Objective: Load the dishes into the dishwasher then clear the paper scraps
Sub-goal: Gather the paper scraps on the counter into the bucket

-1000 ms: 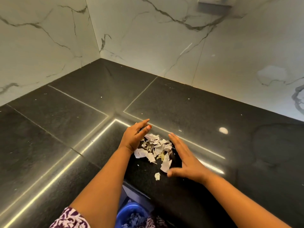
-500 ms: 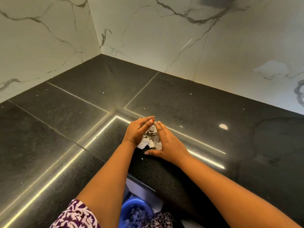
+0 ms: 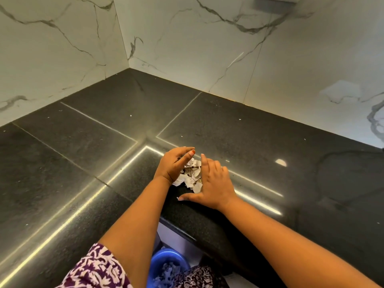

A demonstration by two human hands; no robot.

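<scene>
Left hand (image 3: 173, 167) and right hand (image 3: 214, 183), fingers straight, cup the paper scraps (image 3: 192, 173) near the surface's (image 3: 83, 163) front edge; binning them likely remains.

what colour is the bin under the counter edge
The bin is blue, seen best in the head view.

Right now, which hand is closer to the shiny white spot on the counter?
Right. The right hand lies between the spot and the paper scraps; the left hand is on the scraps' other side, farther away.
</scene>
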